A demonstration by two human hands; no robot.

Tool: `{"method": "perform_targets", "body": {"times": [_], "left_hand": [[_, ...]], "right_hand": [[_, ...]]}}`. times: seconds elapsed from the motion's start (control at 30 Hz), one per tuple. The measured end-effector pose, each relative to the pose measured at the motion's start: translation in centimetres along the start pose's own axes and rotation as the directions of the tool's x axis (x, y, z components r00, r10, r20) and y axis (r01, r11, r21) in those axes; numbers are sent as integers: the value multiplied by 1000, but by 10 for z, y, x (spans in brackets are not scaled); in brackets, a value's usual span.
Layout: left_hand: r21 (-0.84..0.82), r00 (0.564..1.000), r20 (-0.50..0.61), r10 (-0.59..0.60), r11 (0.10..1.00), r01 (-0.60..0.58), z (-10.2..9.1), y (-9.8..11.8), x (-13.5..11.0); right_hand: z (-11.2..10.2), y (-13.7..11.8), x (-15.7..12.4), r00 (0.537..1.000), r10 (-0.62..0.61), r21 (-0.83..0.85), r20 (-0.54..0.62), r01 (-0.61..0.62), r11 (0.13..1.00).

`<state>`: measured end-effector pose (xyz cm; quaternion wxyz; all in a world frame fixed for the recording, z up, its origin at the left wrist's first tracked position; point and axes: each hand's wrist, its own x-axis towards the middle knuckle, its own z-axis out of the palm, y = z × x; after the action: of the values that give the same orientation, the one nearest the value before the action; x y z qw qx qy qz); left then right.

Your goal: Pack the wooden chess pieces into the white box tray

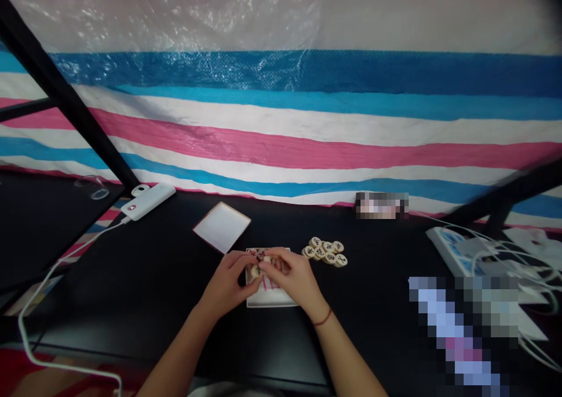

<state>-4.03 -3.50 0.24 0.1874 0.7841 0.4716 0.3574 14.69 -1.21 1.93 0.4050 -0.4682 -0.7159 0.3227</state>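
Observation:
An open white box (272,299) with round cream xiangqi pieces (255,271) in it lies in front of me. Pink lines mark part of its inside. Over the box's left side, my left hand (229,283) curls its fingers and thumb around pieces. From the right, my right hand (295,280) pinches pieces between thumb and fingers, and the fingertips of both hands nearly meet. How many pieces each hand holds is hidden by the fingers. Several more xiangqi pieces (327,250) with dark characters lie in a cluster on the black table, right of the box.
A square box lid (223,227) lies inside up behind my left hand. At the back left is a white power strip (149,202) with a cable. Another power strip (452,256) and tangled white cables are at right. Striped sheeting (281,145) hangs behind the table.

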Motion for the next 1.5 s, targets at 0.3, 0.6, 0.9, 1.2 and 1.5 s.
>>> {"method": "perform_targets", "body": {"times": [0.3, 0.6, 0.9, 1.2, 1.5], "left_hand": [[65, 980, 185, 78, 994, -91, -8, 9, -7], [164, 971, 224, 84, 979, -123, -11, 8, -7], [126, 996, 44, 75, 989, -80, -7, -2, -8], [33, 1000, -29, 0, 999, 1, -3, -8, -6], [-44, 998, -5, -61, 997, 61, 1, -11, -7]], "right_hand": [[-12, 15, -3, 980, 79, 52, -180, -71, 996], [-13, 11, -5, 998, 41, 84, -50, -37, 996], [-3, -1, -11, 956, -211, 21, 203, 211, 977], [-2, -6, -10, 898, -248, -279, 363, 358, 891], [1, -9, -13, 878, -206, -407, 433, 394, 824]]}}
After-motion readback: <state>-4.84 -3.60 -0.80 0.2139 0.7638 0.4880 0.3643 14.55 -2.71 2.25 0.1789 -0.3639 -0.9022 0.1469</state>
